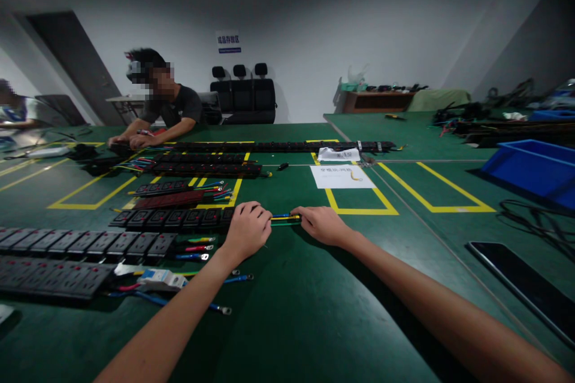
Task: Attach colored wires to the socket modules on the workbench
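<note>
Both hands, left (246,231) and right (321,224), pinching coloured wires (286,218); nearby paper sheet (341,176), writing perhaps illegible.

white wall (395,24), black chairs (243,94), green table (291,323)

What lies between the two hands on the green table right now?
In the head view, a short bundle of wires, yellow, blue and green, spans the gap between the left hand and right hand. Both hands touch its ends; below is bare green table.
</note>
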A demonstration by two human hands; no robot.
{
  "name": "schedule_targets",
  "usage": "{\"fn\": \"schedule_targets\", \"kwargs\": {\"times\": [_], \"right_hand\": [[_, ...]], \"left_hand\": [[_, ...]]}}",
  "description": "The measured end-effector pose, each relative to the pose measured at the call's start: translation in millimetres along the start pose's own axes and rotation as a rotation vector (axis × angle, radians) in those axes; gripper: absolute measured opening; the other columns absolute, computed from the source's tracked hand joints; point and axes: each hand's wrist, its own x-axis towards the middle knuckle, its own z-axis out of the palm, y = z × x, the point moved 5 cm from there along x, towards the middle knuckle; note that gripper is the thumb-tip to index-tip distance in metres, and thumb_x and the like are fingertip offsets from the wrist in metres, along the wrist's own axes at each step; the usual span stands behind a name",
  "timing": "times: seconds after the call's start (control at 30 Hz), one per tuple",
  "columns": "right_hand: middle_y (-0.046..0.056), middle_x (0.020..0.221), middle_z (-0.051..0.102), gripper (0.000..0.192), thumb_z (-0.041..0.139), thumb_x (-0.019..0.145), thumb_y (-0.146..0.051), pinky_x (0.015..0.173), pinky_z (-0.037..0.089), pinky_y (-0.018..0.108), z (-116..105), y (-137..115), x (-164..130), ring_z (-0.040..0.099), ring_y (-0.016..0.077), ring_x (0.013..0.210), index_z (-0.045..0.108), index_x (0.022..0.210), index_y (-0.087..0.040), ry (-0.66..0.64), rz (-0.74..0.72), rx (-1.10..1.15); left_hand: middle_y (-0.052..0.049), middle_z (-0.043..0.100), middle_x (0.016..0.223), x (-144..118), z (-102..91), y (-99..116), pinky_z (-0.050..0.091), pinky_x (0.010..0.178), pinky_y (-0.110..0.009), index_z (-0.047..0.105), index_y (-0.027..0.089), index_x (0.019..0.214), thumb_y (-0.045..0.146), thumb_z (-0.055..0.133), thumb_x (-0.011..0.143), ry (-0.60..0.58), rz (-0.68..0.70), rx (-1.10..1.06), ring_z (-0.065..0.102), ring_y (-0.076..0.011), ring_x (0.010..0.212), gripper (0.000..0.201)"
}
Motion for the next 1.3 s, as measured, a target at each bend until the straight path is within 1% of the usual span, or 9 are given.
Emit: {"fn": "schedule_targets", "kwargs": {"times": [0.37,0.7,0.97,1.3], "right_hand": [[0.006,0.117,0.078,0.039,0.042,0.104,-0.026,0.080,0.045,0.029,1.9,1.5,-0.2,0.074,0.0221,0.095,0.066,0.135,-0.025,-0.006,0.006,0.001],[0.006,0.116,0.078,0.039,0.042,0.105,-0.026,0.079,0.045,0.029,2.3,2.0,0.4,0.073,0.0209,0.092,0.066,0.135,-0.025,0.002,0.000,0.008],[0.006,0.117,0.078,0.039,0.042,0.104,-0.026,0.079,0.045,0.029,1.3,0.9,-0.2,0.073,0.0214,0.094,0.066,0.135,-0.024,-0.003,0.003,0.008],[0.006,0.116,0.078,0.040,0.042,0.104,-0.026,0.079,0.046,0.030,1.8,1.7,0.2,0.073,0.0215,0.092,0.067,0.135,-0.025,-0.001,-0.004,0.003]], "left_hand": [[-0.009,0.076,0.109,-0.1,1.9,0.0,0.044,0.102,-0.052,0.074,0.020,0.105,0.025,0.053,0.099,0.017,0.002,0.013,0.060,-0.0311,0.119,0.022],[-0.009,0.076,0.110,0.9,1.0,-0.9,0.045,0.102,-0.053,0.074,0.019,0.105,0.024,0.054,0.099,0.016,0.003,0.002,0.061,-0.0311,0.118,0.022],[-0.009,0.076,0.111,0.4,1.1,0.0,0.045,0.103,-0.053,0.074,0.019,0.107,0.025,0.053,0.100,0.003,-0.002,0.000,0.061,-0.0307,0.119,0.023],[-0.009,0.076,0.109,-0.9,2.1,-0.4,0.045,0.102,-0.052,0.074,0.020,0.105,0.025,0.053,0.099,0.014,0.002,0.015,0.060,-0.0315,0.119,0.022]]}}
